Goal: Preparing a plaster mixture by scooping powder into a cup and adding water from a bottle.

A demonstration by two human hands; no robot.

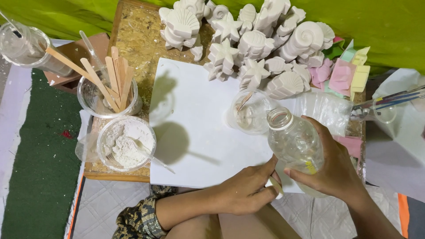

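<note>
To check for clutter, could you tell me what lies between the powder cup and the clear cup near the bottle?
In the head view, only bare white board lies between the powder cup and the clear cup.

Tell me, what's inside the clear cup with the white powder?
The cup holds a heap of white powder with a clear plastic spoon stuck in it, handle poking over the rim. The spoon's tip and the cup's bottom are buried under the powder.
</note>
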